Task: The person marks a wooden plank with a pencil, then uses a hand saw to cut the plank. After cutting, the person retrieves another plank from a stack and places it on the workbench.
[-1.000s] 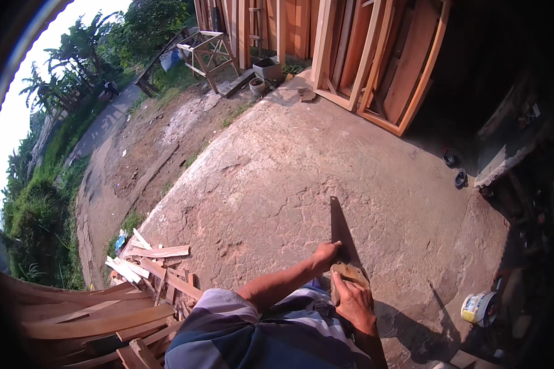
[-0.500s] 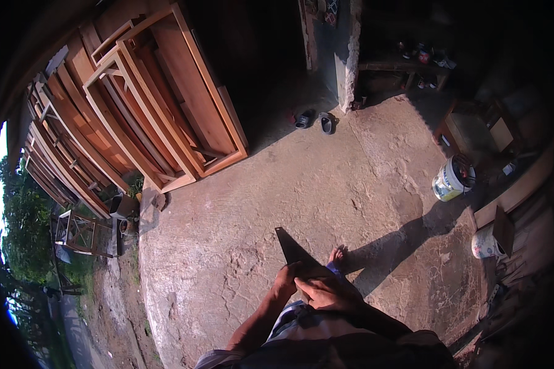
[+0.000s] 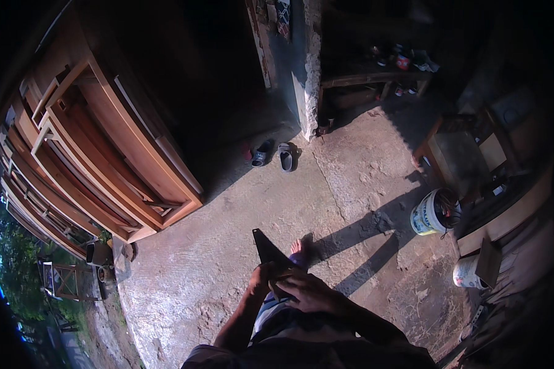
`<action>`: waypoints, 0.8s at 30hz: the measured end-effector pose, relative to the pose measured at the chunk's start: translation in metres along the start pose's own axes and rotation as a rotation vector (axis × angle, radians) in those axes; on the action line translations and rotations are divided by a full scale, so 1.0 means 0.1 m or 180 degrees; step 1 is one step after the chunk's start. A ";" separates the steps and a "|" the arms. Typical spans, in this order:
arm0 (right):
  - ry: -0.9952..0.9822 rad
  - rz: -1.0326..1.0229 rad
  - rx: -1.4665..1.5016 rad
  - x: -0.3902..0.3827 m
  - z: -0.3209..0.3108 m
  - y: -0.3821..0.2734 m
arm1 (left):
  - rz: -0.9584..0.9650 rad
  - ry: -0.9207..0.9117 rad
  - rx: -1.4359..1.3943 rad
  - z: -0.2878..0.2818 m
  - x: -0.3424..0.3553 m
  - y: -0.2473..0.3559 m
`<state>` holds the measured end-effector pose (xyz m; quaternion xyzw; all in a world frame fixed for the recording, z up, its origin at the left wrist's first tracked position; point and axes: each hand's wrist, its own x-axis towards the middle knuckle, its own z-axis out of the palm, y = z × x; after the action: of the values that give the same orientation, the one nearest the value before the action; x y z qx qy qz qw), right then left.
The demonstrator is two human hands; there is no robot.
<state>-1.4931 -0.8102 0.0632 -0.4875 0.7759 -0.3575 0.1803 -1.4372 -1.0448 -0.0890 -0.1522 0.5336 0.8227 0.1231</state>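
Note:
A dark handsaw [image 3: 268, 251] is held in front of my body, its narrow tip with a small hole pointing away and slightly left. My left hand [image 3: 261, 278] is closed around the blade's left edge, partway down. Against the wider near part, my right hand [image 3: 308, 291] rests with its fingers bent across the saw. The saw's handle is hidden by my hands. Beyond the right hand, my bare foot [image 3: 297, 246] shows on the concrete floor [image 3: 228, 246].
Wooden frames and panels [image 3: 132, 135] lean at the left. Dark clogs [image 3: 285, 158] lie near a doorway pillar [image 3: 312, 74]. At the right stand a white bucket [image 3: 426, 215], a second bucket [image 3: 468, 272] and a wooden chair [image 3: 458, 157]. A bench [image 3: 375, 79] with small items stands farther back.
The view has shifted, so the frames, clogs and buckets sit lower and farther left. My hands stay on the saw, and the right hand's fingers are more bent over it.

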 end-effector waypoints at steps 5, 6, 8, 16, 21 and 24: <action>0.0714 0.0292 0.0213 0.57 -1.16 1.17 | -0.0435 0.0385 -0.0006 0.15 1.76 0.36; 0.0755 0.0571 0.0329 0.63 -1.42 1.36 | -0.0619 0.0434 -0.0284 0.24 2.05 0.45; 0.1119 0.0907 0.0478 0.76 -1.96 1.76 | -0.1310 0.0879 -0.0588 0.41 2.75 0.81; 0.1315 0.0796 -0.0430 1.21 -3.68 3.09 | -0.0997 0.0426 0.0192 1.28 4.77 1.36; 0.0697 0.0594 0.0200 1.47 -4.47 4.21 | -0.0797 -0.0001 0.1288 1.84 6.20 0.91; 0.1045 0.0629 0.0598 1.58 -4.82 5.23 | -0.0752 0.0453 0.0227 2.25 6.83 0.82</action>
<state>-2.1966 -0.6266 0.0190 -0.3252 0.8022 -0.4835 0.1304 -2.1247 -0.8448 -0.1943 -0.2675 0.5483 0.7701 0.1863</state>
